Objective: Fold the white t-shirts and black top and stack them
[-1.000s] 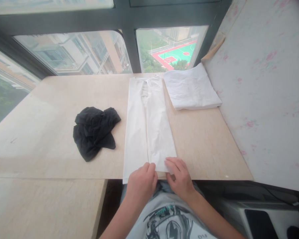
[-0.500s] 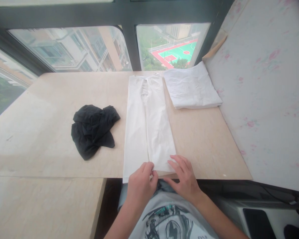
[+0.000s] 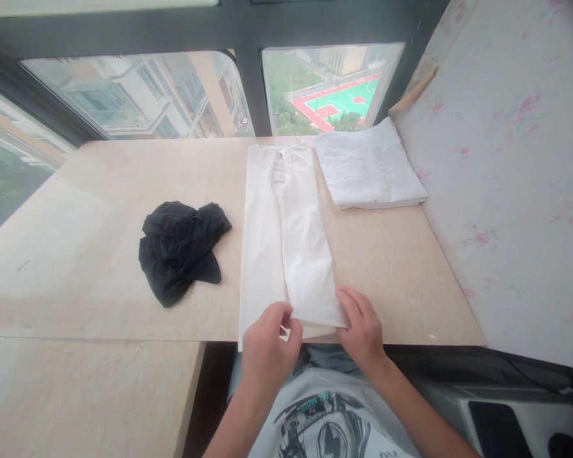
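Observation:
A white shirt [image 3: 300,242] lies in a long strip on the table, its sides folded inward so the edges meet along the middle. The neckline points to the window and the hem reaches the near table edge. My left hand [image 3: 272,340] pinches the hem near the centre seam between thumb and fingers. At the lower right corner, my right hand [image 3: 361,327] closes its thumb and fingers on the folded hem. The near layer at the hem is slightly raised between the hands.
A crumpled black garment [image 3: 179,248] rests left of the shirt. To the right, a folded white cloth [image 3: 370,165] lies against the floral wall [image 3: 506,191]. Windows [image 3: 334,89] stand behind the table [image 3: 100,184]. A lower-left table section [image 3: 76,394] adjoins it.
My right hand has gone from spread fingers beside the corner to closing on it. The shirt's lower right corner has shifted slightly right. My left hand keeps its pinch.

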A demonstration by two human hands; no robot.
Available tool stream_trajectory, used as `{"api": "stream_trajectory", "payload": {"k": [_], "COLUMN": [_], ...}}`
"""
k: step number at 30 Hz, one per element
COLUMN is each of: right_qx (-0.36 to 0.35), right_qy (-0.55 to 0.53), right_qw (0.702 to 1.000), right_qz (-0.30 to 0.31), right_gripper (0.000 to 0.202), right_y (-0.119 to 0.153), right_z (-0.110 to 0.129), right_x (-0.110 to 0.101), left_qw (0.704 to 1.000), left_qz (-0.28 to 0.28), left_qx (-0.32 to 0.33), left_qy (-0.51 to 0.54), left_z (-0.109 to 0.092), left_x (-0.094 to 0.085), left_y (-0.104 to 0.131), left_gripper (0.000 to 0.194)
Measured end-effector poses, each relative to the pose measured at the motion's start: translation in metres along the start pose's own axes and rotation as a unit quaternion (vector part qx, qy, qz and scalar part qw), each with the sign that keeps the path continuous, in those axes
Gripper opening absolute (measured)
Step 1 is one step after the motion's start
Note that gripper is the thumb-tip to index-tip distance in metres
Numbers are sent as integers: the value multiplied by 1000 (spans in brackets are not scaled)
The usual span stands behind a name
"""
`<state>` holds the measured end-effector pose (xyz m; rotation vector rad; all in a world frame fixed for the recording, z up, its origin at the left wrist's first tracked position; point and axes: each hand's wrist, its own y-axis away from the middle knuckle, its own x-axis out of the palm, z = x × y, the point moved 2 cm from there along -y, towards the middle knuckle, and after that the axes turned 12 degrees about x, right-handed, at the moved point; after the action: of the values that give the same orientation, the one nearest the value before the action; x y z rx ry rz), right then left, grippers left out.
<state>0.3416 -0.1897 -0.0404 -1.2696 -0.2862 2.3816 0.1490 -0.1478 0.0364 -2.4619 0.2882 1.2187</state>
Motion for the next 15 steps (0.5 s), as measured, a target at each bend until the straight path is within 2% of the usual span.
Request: {"api": "stream_trajectory", "payload": {"k": [3,7,11,15], "right_qx": [9,3,12,21], "right_qy": [15,39,25,-7], "right_qw": [1000,999,999,999], "right_qz": [23,38,26,30], "right_gripper": [54,55,56,52], "right_y": [8,19,22,21], "right_z": [-12,-11,-9,-16], "right_x": [-6,-4,-1,-7], "left_qw": [999,997,998,993], "left_qz": [37,68,58,54], "left_qx": [7,9,9,40], "left_qy": [-30,-31,-33,-94], "left_z": [7,7,3,3], "left_x": [12,26,31,33], "left_y": [15,32,38,38], "left_gripper": [6,7,8,9]}}
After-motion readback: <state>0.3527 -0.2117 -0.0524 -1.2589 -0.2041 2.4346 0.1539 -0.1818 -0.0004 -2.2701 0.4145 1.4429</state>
